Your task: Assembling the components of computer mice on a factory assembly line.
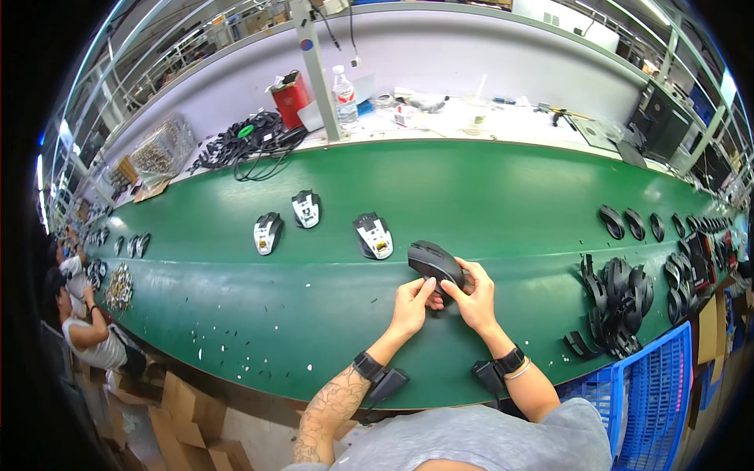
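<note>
A black computer mouse is held between both my hands, just above the green work surface. My left hand grips its near left side, thumb pressed against it. My right hand wraps round its right side, with the thumb at the near end. Beyond and to the left lie three opened mice with white and black bodies: one mouse closest to my hands, another mouse farther back, and a third mouse at the left.
Black plastic shells pile up at the right, beside a blue crate. Finished-looking mice line the far right. Cables, a water bottle and a red box stand behind. A person works at the far left.
</note>
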A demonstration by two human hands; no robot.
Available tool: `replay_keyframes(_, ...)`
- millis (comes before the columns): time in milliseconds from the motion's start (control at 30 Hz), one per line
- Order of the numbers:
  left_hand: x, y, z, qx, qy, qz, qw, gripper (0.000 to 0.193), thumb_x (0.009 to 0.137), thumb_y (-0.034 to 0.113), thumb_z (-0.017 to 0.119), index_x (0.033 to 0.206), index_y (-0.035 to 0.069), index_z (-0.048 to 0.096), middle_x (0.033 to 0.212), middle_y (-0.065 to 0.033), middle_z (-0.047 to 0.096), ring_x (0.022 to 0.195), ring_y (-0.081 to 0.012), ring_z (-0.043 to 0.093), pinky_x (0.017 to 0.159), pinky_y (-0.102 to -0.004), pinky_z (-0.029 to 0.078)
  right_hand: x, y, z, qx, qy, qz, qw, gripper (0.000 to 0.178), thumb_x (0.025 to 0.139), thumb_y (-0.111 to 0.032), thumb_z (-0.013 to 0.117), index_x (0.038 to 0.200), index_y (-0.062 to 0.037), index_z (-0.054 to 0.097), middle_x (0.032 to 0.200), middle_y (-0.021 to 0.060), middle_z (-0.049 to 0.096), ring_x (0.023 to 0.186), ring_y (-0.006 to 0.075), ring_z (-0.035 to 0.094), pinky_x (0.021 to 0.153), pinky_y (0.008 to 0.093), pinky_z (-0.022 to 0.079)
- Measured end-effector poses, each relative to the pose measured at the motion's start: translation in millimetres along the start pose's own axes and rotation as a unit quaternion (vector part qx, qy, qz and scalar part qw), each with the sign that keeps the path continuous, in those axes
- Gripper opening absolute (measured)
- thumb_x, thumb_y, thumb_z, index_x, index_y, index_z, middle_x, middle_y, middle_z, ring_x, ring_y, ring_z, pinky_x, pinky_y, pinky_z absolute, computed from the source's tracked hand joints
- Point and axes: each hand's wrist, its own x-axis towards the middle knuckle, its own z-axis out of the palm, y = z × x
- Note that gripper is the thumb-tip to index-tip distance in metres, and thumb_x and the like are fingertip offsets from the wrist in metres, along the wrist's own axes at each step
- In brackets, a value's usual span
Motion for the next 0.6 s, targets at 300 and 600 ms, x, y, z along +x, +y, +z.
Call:
replay_keyframes(300, -1.4, -4.4, -2.9, 0.0, 0.016, 0.024, 1.0, 0.027, 0.092, 0.028, 0.05, 0.085, 0.003, 0.058, 0.068, -0.002, 0.056, 0.061, -0.0085, 0.055, 0.056, -0.0222, 0.046, 6.7, -1.0, -0.6, -0.186, 0.065, -0.052, 0.979, 0.048, 0.073, -0.026, 0.069, 0.112, 0.0003, 0.057, 0.106, 0.0156, 0.055, 0.106, 0.0283, 0.044, 0.089, 0.0371, 0.038)
replay_keyframes(600, -4.8, 9.1, 19.6, 0.27, -0.006, 0.183, 0.945, 0.031, 0.089, 0.03, 0.051, 0.076, 0.001, 0.05, 0.066, -0.0127, 0.054, 0.061, -0.0264, 0.052, 0.057, -0.037, 0.041, 45.0, 70.9, -116.9, -0.461, 0.285, -0.049, 0.839, 0.045, 0.077, -0.029, 0.066, 0.106, 0.0054, 0.058, 0.1, 0.0242, 0.06, 0.089, 0.0352, 0.055, 0.078, 0.0415, 0.044)
